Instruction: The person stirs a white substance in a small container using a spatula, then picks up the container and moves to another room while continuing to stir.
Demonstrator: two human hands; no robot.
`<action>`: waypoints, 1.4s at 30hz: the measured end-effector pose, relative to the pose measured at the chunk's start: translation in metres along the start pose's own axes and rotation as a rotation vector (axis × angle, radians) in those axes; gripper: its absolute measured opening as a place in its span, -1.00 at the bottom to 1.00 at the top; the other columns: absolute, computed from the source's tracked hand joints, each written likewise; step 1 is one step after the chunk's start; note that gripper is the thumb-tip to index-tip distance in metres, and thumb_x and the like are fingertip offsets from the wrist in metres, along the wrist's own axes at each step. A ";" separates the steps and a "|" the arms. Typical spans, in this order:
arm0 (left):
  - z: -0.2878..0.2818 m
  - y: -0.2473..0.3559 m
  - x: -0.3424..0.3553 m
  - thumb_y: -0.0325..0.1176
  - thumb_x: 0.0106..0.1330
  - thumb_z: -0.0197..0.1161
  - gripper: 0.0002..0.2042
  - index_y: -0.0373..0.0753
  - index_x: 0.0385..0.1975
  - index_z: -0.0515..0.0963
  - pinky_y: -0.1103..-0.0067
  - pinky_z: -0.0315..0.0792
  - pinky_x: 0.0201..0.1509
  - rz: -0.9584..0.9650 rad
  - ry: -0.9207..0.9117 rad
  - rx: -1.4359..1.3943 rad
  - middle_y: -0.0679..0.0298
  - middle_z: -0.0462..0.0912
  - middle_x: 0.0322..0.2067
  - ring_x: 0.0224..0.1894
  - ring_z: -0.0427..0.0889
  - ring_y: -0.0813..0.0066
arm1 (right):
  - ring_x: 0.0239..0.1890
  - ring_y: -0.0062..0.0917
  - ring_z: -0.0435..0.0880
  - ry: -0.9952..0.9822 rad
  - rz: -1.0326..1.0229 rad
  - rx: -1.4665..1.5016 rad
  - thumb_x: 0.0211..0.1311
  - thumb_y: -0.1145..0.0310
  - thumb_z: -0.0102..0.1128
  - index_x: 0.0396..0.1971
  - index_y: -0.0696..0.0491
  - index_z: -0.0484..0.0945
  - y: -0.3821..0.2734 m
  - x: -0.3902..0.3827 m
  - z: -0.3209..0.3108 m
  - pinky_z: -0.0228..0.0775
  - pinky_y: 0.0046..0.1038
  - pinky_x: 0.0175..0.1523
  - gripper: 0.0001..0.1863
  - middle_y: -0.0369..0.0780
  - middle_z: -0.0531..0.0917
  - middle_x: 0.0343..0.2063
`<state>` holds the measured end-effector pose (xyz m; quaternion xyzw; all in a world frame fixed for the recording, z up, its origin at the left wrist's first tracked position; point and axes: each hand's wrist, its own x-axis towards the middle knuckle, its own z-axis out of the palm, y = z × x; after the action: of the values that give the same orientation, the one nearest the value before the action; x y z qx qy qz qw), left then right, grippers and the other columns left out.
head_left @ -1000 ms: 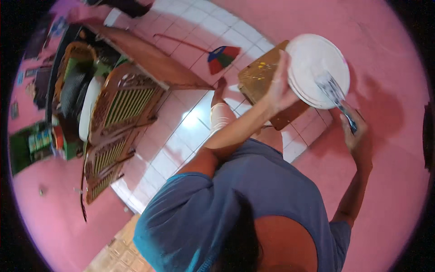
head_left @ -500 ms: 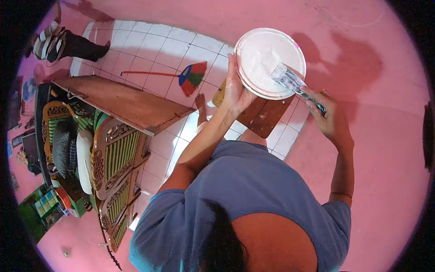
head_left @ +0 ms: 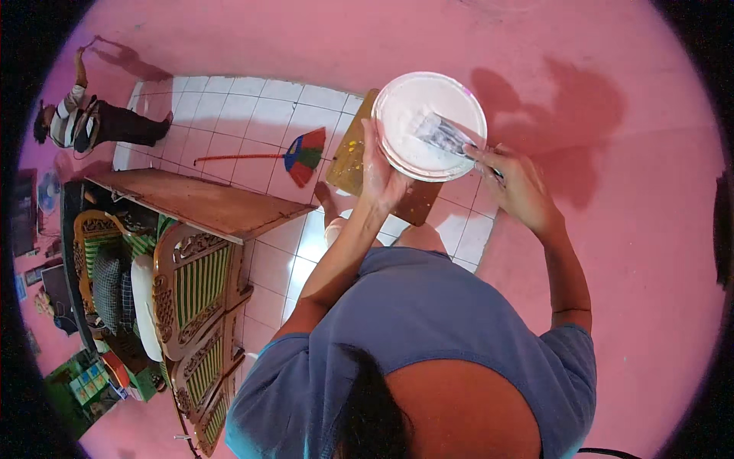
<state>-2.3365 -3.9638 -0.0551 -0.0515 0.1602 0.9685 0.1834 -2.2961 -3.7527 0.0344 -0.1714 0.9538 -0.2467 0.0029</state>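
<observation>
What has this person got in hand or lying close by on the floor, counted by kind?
Buckets: 1, white bucket in the left hand
Brushes: 1, paintbrush in the right hand
Brooms: 1, broom on the tiles
Boards: 1, wooden board underfoot
Total: 4

A: We see a bright, evenly lit indoor scene with a strong pink cast from the painted wall (head_left: 612,252).

B: We notice 1 soft dark shadow on that wall, right of the white bowl (head_left: 428,122), which glares slightly.

A: Fisheye bending curves the tiled floor (head_left: 229,107), and a black rim rings the frame.

B: Edge detail blurs; the centre stays fairly sharp.
</observation>
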 end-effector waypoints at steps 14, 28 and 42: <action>0.013 -0.022 -0.016 0.13 0.44 -0.13 -0.42 -0.11 0.31 0.20 0.12 0.25 0.35 -0.081 0.003 -0.060 0.12 0.25 0.31 0.32 0.28 0.15 | -0.35 -0.20 0.58 -0.005 0.210 0.038 0.21 0.53 0.08 0.06 0.02 0.55 0.000 -0.041 -0.006 0.43 -0.34 -0.18 -0.61 0.01 0.62 -0.23; 0.001 -0.019 0.026 0.23 0.41 -0.22 -0.33 -0.14 0.33 0.15 0.16 0.16 0.40 -0.218 -0.020 -0.076 0.10 0.24 0.30 0.32 0.26 0.15 | -0.41 -0.23 0.59 0.209 0.521 -0.223 0.28 0.43 0.05 0.11 -0.13 0.54 -0.044 -0.002 0.029 0.42 -0.27 -0.35 -0.61 -0.08 0.54 -0.43; -0.024 0.009 0.043 0.21 0.43 -0.20 -0.36 -0.17 0.29 0.20 0.26 0.25 0.36 -0.316 -0.027 0.015 0.14 0.31 0.25 0.26 0.34 0.24 | -0.46 -0.24 0.58 0.187 0.599 -0.163 0.29 0.39 0.08 0.13 -0.19 0.52 -0.074 0.013 0.050 0.42 -0.26 -0.33 -0.60 -0.13 0.51 -0.49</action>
<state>-2.3792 -3.9652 -0.0818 -0.0617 0.1548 0.9270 0.3359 -2.2804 -3.8409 0.0263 0.1407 0.9746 -0.1725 -0.0258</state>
